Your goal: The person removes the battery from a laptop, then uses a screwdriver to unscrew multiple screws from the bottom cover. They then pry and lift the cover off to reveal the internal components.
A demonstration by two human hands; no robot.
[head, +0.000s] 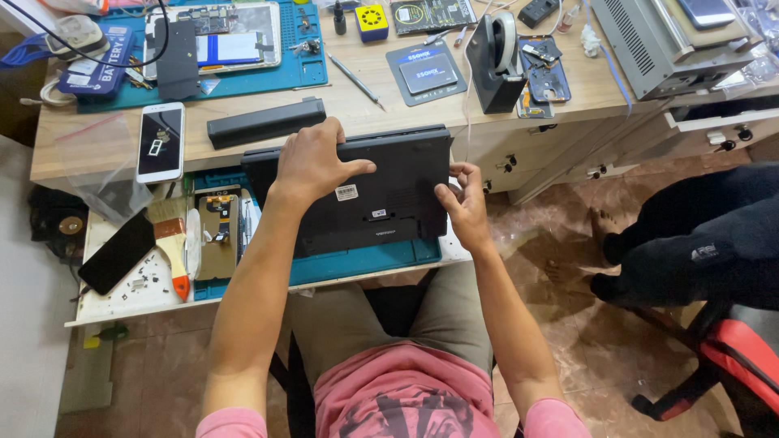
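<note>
A black laptop (389, 191) lies upside down on a teal work mat (357, 264) on a pull-out shelf before me. My left hand (312, 162) rests flat on its underside, fingers curled over the far left edge. My right hand (464, 203) grips the laptop's right edge with fingers and thumb. A long black battery bar (266, 122) lies on the desk just beyond the laptop.
A white phone (161, 141) lies left on the desk, a dark phone (118, 251) and a brush (174, 251) on the shelf. Farther back are a teal mat with an opened tablet (215, 36), a drive box (428, 73), a black stand (492, 57). Another person's legs (698, 235) sit at right.
</note>
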